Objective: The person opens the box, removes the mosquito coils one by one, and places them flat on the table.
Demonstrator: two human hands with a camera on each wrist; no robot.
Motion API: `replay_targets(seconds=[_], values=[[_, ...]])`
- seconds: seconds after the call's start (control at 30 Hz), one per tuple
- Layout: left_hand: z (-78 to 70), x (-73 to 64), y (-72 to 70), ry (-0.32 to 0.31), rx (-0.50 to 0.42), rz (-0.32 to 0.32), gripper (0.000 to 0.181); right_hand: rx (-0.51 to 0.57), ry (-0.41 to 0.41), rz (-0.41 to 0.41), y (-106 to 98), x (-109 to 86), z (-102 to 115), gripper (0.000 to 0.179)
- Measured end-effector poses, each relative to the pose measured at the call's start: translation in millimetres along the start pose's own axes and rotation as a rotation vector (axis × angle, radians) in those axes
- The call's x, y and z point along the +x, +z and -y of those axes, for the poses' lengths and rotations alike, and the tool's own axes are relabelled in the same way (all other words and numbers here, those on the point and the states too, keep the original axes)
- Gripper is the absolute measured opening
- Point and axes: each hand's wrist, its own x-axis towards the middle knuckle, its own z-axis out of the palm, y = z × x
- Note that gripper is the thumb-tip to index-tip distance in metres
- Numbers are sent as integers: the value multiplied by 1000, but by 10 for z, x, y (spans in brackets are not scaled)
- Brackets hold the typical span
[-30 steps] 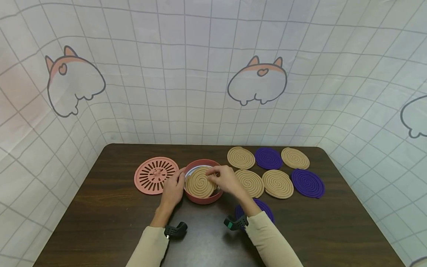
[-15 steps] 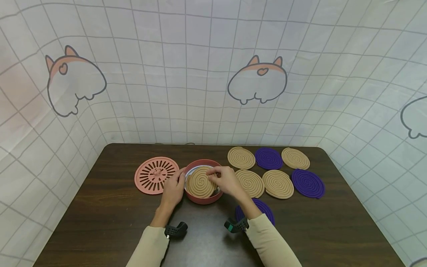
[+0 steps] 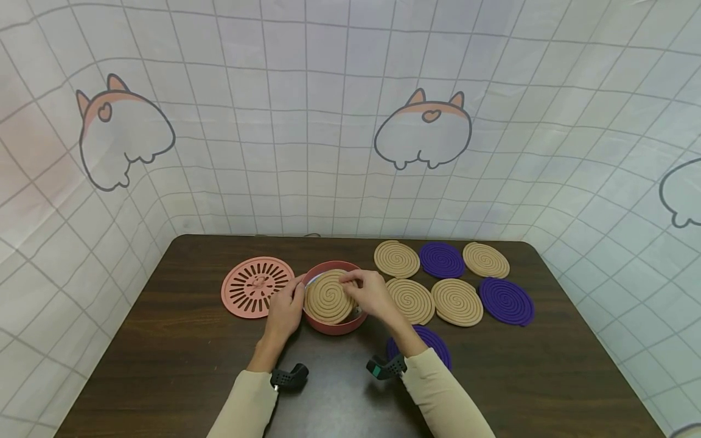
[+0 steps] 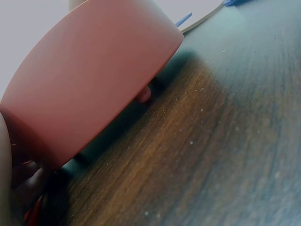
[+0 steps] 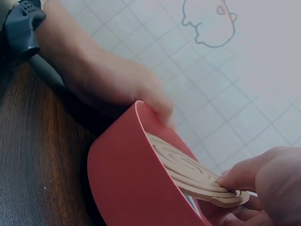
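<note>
A round red mosquito coil holder (image 3: 333,330) stands on the table in front of me, with a white inner surface partly showing. My left hand (image 3: 285,309) grips its left side, thumb at the rim; in the left wrist view some fingers are hidden beside the red wall (image 4: 94,70). Between thumb and fingers my right hand (image 3: 371,293) pinches the right edge of a tan mosquito coil (image 3: 327,298). In the right wrist view that coil (image 5: 188,169) lies tilted across the opening, its near edge sticking out past the rim. What lies beneath it is mostly hidden.
A pink slotted lid (image 3: 258,287) lies left of the holder. Several tan coils (image 3: 457,302) and purple coils (image 3: 505,301) are spread over the table's right side. One purple coil (image 3: 435,344) sits partly under my right forearm. A white gridded curtain (image 3: 306,121) surrounds the table.
The pinched tan coil has risen slightly at the holder's opening, with my right hand shifting a little. My left hand stays on the holder.
</note>
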Motion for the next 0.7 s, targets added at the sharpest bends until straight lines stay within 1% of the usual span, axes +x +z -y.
replay_targets(seconds=[0.3, 0.7], values=[[10, -2, 3, 15, -2, -18, 38, 22, 54, -49, -34, -22, -37, 20], [14, 13, 14, 14, 15, -17, 37, 78, 47, -163, -114, -95, -62, 20]])
